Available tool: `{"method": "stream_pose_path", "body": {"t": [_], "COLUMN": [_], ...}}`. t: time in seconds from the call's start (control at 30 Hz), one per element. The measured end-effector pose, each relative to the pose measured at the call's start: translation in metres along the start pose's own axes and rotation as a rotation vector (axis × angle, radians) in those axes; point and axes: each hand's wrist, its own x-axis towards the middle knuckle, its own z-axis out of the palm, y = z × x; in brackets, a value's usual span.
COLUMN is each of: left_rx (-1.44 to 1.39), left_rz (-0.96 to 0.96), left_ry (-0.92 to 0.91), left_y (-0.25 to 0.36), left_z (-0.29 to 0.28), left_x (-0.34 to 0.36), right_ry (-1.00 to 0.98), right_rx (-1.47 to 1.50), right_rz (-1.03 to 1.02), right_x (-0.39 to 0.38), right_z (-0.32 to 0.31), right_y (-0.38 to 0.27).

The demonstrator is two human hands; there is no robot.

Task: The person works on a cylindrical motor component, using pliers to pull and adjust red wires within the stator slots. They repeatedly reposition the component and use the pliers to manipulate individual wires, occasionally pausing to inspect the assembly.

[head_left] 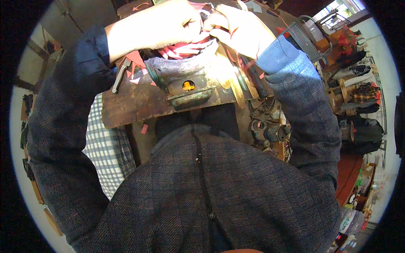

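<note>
An electric motor housing (pixel 181 69) of worn grey metal lies on the bench, its open end away from me. Red-and-white wire windings (pixel 185 50) bulge from that end. Over them my left hand (pixel 183 25) is closed, its fingertips partly hidden, so what it grips does not show. My right hand (pixel 236 27) faces it closely, thumb and fingers pinched at a thin reddish wire, more of which loops over the hand. An orange-yellow piece (pixel 188 85) shows through a round hole in the terminal box (pixel 192 98) on the near side of the housing.
A grey-handled tool (pixel 122 75) and red paper scraps (pixel 135 59) lie left of the housing. Flat bamboo strips (pixel 228 74) and a dark-handled tool (pixel 242 81) lie right. The worn wooden bench (pixel 130 107) ends just before me. Metal motor parts (pixel 263 126) sit lower right.
</note>
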Motion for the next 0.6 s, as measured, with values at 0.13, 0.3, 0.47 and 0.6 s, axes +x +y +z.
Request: {"method": "stream_pose_path", "body": {"t": [0.13, 0.3, 0.47, 0.6], "left_rx": [-0.099, -0.104, -0.12, -0.078], "left_rz": [-0.047, -0.14, -0.195, -0.036], "left_ry": [-0.001, 0.026, -0.011, 0.039], "left_y": [-0.004, 0.012, 0.014, -0.001], "left_z": [0.006, 0.005, -0.004, 0.01], "left_x": [-0.004, -0.004, -0.007, -0.006], "right_ry": [0.044, 0.016, 0.043, -0.146], "right_rx": [0.147, 0.215, 0.168, 0.618], "right_rz": [-0.097, -0.166, -0.218, -0.013], "right_x": [0.005, 0.006, 0.007, 0.009], "right_z": [0.004, 0.004, 0.008, 0.012], "right_y": [0.005, 0.01, 0.013, 0.018]}}
